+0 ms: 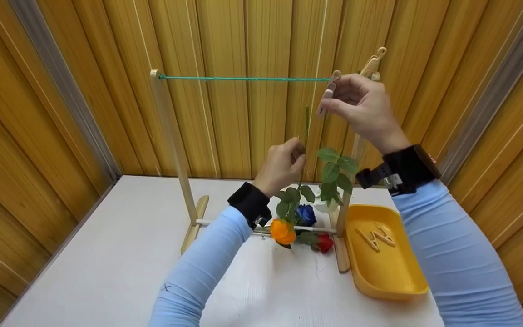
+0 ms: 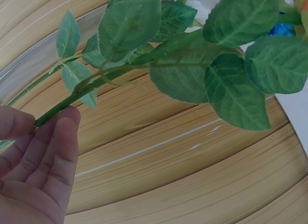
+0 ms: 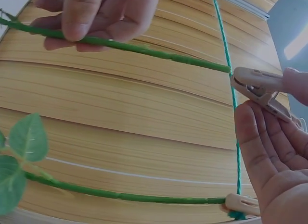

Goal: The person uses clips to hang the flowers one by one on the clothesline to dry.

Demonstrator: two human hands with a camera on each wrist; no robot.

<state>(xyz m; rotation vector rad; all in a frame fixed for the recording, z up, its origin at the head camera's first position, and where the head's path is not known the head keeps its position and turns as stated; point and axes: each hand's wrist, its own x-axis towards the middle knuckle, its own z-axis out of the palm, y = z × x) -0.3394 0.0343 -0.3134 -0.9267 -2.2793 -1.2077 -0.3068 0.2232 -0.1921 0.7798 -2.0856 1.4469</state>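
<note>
My left hand (image 1: 294,156) pinches a green stem (image 1: 307,129) and holds it upright, its orange flower (image 1: 283,230) hanging head down. In the left wrist view the fingers (image 2: 55,142) close on the stem (image 2: 65,103) below its leaves (image 2: 192,56). My right hand (image 1: 334,97) pinches a beige clothespin (image 1: 327,93) at the green string (image 1: 243,79) of a wooden rack (image 1: 170,136). In the right wrist view the clothespin (image 3: 260,85) meets the string (image 3: 225,51) at the stem's tip (image 3: 211,65). A second stem (image 3: 120,195) hangs from the string by another clothespin (image 3: 243,204).
A yellow tray (image 1: 402,281) with loose clothespins (image 1: 377,236) sits on the white table (image 1: 107,272) to the right of the rack. A blue flower (image 1: 306,214) and a red flower (image 1: 325,243) are low by the rack's base. Wooden panel walls stand close on three sides.
</note>
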